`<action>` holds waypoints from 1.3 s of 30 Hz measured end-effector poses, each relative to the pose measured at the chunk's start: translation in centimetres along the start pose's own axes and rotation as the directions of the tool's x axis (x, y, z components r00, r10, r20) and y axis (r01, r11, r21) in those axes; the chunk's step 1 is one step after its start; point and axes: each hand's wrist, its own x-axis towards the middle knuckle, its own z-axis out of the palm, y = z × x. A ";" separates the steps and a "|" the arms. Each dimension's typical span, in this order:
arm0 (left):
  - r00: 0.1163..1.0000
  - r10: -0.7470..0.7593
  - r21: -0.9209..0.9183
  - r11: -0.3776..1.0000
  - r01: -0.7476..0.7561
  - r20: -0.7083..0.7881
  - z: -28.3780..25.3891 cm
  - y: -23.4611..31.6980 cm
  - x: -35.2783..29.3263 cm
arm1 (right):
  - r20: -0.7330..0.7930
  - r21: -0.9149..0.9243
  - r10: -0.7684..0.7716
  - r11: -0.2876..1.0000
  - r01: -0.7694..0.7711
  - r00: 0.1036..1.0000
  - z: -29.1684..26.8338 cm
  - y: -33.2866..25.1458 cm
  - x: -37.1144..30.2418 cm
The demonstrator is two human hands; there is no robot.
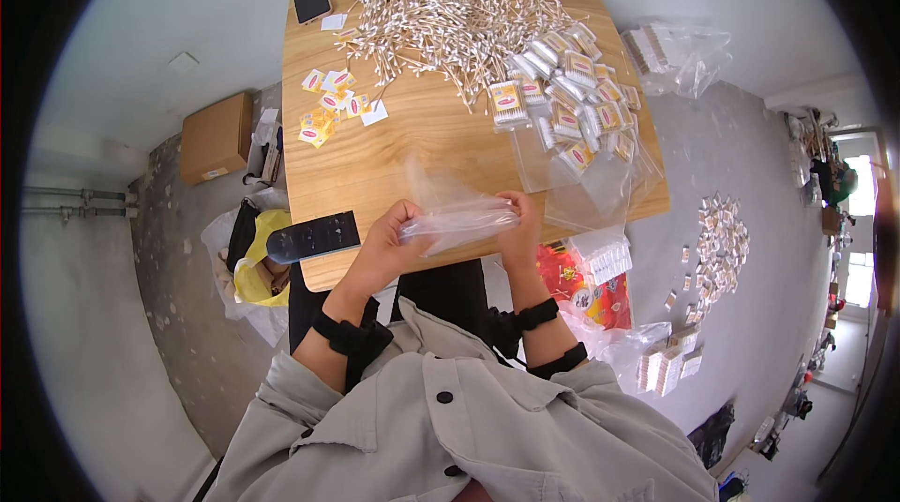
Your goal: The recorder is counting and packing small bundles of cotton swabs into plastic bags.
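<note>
Between my two hands a clear plastic bag point(459, 223) is stretched over the near edge of the wooden table point(403, 150). My left hand point(389, 239) pinches one end of it, and my right hand point(518, 223) grips the other end. Part of the thin film stands up loosely behind my left fingers. To the far right of my hands lies a heap of small filled packs of cotton swabs point(562, 99) with yellow labels. Loose cotton swabs point(450, 14) form a big pile at the table's far side. Yellow and white label cards point(328, 106) lie scattered at the left.
Flat clear bags point(586, 193) hang over the table's right edge. A black phone point(312, 0) lies far left, a dark flat device point(314, 238) near left. More small packs point(720, 254) cover the floor at right. A cardboard box point(216, 138) stands left, beyond a yellow bag point(262, 263).
</note>
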 end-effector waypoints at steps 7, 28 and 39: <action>0.908 0.272 0.837 0.531 0.135 -0.319 -0.7 -0.4 0.6 | 0.259 0.315 0.149 0.921 -0.229 0.954 0.4 -3.6 -1.8; 0.653 0.744 0.990 0.125 0.071 -0.140 -0.8 0.4 0.8 | 0.096 -0.131 -0.383 0.910 0.393 0.919 0.7 -6.3 -3.1; 0.632 0.710 0.896 0.441 -0.056 -0.310 -1.2 -1.1 1.0 | 0.162 -0.164 -0.259 0.945 0.285 0.952 0.2 -5.4 -2.4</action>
